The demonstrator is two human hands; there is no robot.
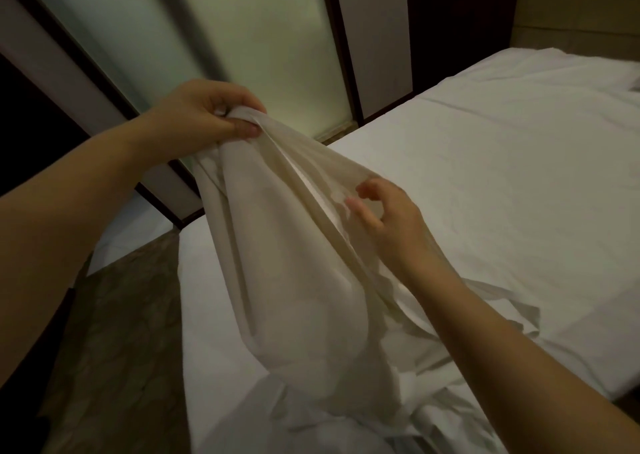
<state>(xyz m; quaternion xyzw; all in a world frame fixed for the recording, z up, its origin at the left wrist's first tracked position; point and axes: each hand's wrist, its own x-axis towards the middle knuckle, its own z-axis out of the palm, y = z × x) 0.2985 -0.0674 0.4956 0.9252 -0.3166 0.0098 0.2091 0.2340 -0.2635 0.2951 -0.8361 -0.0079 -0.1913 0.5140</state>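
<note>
We hold a white cloth [277, 263], a pillowcase or a sheet by the look of it, lifted above the near end of the bed [502, 176]. Our left hand [207, 114], at ten o'clock from the cloth's middle, has its fingers and thumb curled tight round a bunched end. We judge this lets the rest hang toward six o'clock, where its lower folds pool on the mattress and the layers fall apart enough to sort.

Our right hand [384, 218] sits at two o'clock from the cloth's middle, fingers loosely curled against a hemmed edge, as if feeling for the opening. We cannot tell whether thumb and forefinger have pinched that edge or only touch it.

Frosted panels [270, 38] stand at twelve o'clock, and patterned carpet [114, 332] lies at eight o'clock beside the bed.
</note>
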